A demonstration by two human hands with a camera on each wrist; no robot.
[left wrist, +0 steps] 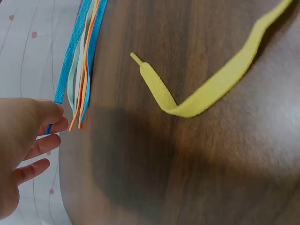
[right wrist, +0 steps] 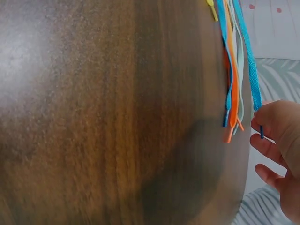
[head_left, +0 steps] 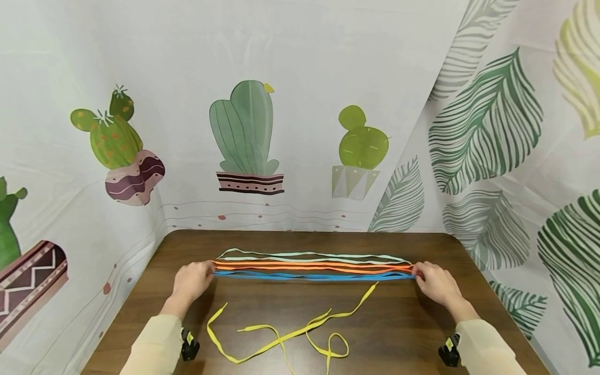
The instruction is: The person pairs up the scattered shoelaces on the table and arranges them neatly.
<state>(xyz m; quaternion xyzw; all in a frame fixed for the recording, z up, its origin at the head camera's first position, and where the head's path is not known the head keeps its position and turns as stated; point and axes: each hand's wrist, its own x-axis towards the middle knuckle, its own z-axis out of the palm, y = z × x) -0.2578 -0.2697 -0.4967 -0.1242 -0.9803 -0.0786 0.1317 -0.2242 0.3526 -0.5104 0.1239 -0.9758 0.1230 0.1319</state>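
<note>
A blue shoelace (left wrist: 71,54) is stretched between my two hands. My left hand (head_left: 193,278) pinches one end between thumb and forefinger, with its other fingers spread loosely. My right hand (head_left: 437,283) pinches the opposite end, and the dark blue tip (right wrist: 261,132) pokes out below the thumb. Close beside lie orange shoelaces (head_left: 300,265), pale mint shoelaces (head_left: 309,254) and another blue lace (right wrist: 228,101), all running side by side across the table. In the head view, the blue laces overlap, so the held one is hard to pick out.
Loosely curved yellow shoelaces (head_left: 286,336) lie nearer me on the brown wooden table (head_left: 398,333), crossing each other. Behind the table's far edge hangs a white cloth (head_left: 304,57) printed with cacti; leaf-patterned cloth (head_left: 487,125) hangs on the right.
</note>
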